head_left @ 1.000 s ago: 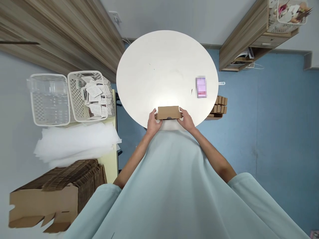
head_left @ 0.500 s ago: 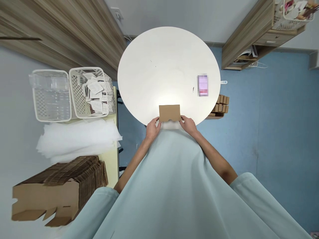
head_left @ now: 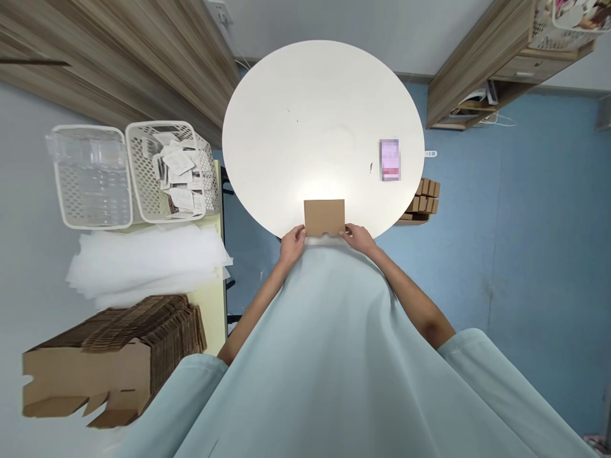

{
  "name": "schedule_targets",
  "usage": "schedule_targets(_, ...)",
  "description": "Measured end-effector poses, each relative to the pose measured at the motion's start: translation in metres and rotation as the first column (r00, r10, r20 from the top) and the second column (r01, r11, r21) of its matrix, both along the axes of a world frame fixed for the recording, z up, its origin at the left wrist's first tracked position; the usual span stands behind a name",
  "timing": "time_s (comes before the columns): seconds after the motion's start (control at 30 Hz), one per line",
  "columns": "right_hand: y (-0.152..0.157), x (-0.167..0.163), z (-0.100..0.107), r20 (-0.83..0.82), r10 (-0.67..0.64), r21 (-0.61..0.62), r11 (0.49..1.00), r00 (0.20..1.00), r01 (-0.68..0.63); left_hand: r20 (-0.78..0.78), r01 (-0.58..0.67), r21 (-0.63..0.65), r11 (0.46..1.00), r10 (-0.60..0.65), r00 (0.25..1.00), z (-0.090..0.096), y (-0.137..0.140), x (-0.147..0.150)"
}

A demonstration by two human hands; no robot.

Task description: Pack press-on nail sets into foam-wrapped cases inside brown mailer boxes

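Observation:
A small brown cardboard box sits at the near edge of the round white table, with a notch in its near edge. My left hand grips its near left corner, thumb and fingers pinched together. At the near right corner, my right hand pinches the cardboard in the same way. The box's underside and contents are hidden.
A phone-like blurred rectangle lies on the table's right side. Left stand two white baskets, one with packets, white foam sheets and stacked flat cardboard boxes. Several small boxes stand beyond the table's right edge.
The box's near edge has come slightly toward me, and its top now looks flatter and deeper. My right hand has shifted a little inward. The camera view has tilted slightly.

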State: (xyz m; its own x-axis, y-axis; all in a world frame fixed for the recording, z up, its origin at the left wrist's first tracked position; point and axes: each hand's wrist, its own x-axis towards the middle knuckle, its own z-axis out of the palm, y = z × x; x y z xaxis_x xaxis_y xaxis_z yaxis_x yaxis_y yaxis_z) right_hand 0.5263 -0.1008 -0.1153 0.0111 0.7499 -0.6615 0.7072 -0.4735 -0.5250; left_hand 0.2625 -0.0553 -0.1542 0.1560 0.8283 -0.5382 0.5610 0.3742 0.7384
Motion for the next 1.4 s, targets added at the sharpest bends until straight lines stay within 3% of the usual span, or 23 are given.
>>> schedule_targets(0.2,-0.003,0.001,-0.016,-0.006,-0.088,0.012,0.996,0.996,0.088,-0.025,-0.036,-0.082,0.996,0.034,0.999,-0.013,0.003,0.002)
schedule_targets(0.37,-0.003,0.004,-0.032,-0.007,-0.174,0.003,0.985,0.985,0.174,-0.106,0.001,-0.058,0.998,-0.007,0.994,-0.015,0.004,0.007)
schedule_targets(0.77,-0.003,0.009,-0.063,-0.029,-0.212,0.071,0.974,0.977,0.214,-0.265,0.098,-0.001,0.995,-0.095,0.960,-0.027,0.013,0.013)
schedule_targets(0.97,-0.001,0.010,-0.070,-0.062,-0.220,0.111,0.968,0.974,0.226,-0.212,0.072,0.009,0.997,-0.068,0.975,-0.025,0.013,0.014)
schedule_targets(1.17,0.000,0.008,-0.064,-0.194,-0.256,0.176,0.941,0.947,0.290,-0.100,0.048,0.009,0.999,-0.047,0.994,-0.009,0.013,0.017)
schedule_targets(1.3,0.005,0.011,-0.044,-0.327,-0.313,0.188,0.903,0.892,0.386,-0.142,0.011,0.028,1.000,-0.007,0.990,0.018,0.015,0.020)
schedule_targets(1.4,0.010,0.018,-0.023,-0.324,-0.365,0.198,0.876,0.873,0.440,-0.132,-0.012,0.067,0.998,0.021,0.991,0.041,0.017,0.021)
